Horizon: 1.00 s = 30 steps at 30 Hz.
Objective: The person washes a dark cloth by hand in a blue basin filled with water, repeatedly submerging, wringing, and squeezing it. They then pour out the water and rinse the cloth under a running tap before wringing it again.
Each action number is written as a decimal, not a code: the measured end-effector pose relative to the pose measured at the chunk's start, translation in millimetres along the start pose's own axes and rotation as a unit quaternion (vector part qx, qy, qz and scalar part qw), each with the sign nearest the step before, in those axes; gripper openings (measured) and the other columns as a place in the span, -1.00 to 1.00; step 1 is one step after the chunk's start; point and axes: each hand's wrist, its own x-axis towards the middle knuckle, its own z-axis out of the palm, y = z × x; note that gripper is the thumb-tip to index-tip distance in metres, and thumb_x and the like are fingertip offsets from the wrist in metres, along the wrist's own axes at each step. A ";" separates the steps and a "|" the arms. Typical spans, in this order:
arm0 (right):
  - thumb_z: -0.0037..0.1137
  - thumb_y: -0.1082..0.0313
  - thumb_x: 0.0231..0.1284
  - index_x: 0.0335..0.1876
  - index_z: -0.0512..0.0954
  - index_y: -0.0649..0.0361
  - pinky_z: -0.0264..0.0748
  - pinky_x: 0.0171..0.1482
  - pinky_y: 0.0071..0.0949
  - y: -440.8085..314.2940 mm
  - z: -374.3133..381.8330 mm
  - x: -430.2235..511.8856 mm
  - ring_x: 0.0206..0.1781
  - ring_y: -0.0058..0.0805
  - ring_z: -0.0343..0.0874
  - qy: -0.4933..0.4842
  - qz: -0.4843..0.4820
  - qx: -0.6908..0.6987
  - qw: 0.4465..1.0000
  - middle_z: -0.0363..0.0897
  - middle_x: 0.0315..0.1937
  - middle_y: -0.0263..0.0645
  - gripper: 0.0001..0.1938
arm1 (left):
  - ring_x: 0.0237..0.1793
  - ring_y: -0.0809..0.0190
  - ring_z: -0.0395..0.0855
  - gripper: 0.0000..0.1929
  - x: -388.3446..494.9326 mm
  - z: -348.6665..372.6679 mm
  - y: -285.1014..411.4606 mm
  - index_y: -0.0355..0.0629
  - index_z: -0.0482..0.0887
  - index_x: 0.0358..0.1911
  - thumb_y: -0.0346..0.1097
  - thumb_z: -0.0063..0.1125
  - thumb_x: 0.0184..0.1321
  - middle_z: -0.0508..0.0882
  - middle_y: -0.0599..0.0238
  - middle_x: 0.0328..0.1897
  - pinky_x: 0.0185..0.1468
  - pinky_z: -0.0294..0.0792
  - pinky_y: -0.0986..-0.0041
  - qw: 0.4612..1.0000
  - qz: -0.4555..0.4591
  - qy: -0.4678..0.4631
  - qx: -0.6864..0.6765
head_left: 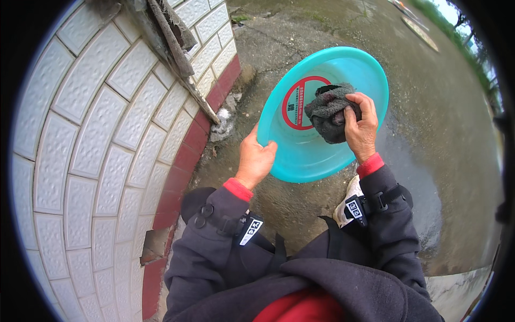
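My left hand (257, 157) grips the near-left rim of a turquoise plastic basin (305, 171), thumb on the inside of the rim. The basin is tilted above the wet concrete, and I look into its inside. A round red-and-white label (295, 102) with writing is on its bottom. In my right hand (362, 124) is a bunched dark grey cloth (332, 114), pinched between thumb and fingers over the basin's inside. Part of the label is hidden behind the cloth.
A white tiled wall (96, 145) with a dark red base row (187, 157) stands close on the left. Worn grey cloths (173, 36) hang by it on a slanting pole (201, 98). A wet patch (414, 181) darkens the concrete at right. My shoe (348, 201) is below the basin.
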 end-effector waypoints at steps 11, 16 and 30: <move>0.02 0.65 -0.21 -0.27 0.50 0.19 0.42 -0.06 -0.25 -7.9 29.3 -60.6 -0.09 -0.04 0.46 -0.541 0.059 -0.060 0.837 0.43 -0.16 -0.10 -0.72 | -0.32 0.43 0.54 -0.55 -0.1 4.0 -18.1 -0.25 0.45 0.07 -0.57 -0.05 0.01 0.62 0.25 -0.23 -0.24 0.41 0.57 0.996 -0.038 -0.061 0.054; -0.03 0.53 -0.10 -0.18 0.47 0.29 0.40 -0.05 -0.23 17.3 -7.2 -26.7 -0.07 0.08 0.45 -0.252 0.155 -0.100 0.950 0.48 -0.16 0.14 -0.73 | -0.02 0.01 0.55 -0.39 6.5 -3.5 -11.6 -0.03 0.44 0.15 -0.60 0.03 -0.10 0.51 -0.09 0.04 0.04 0.40 0.36 0.929 0.238 0.022 0.283; -0.07 0.54 0.14 0.12 0.34 0.28 0.38 0.11 -0.41 -4.7 -36.0 -36.1 0.03 -0.44 0.46 -0.109 0.371 0.556 0.736 0.45 0.02 -0.24 -0.62 | 0.18 -0.19 0.32 -0.25 14.0 8.5 -0.8 0.04 0.37 0.21 -0.73 -0.03 -0.20 0.32 -0.10 0.22 0.14 0.33 0.23 0.827 0.370 0.105 0.411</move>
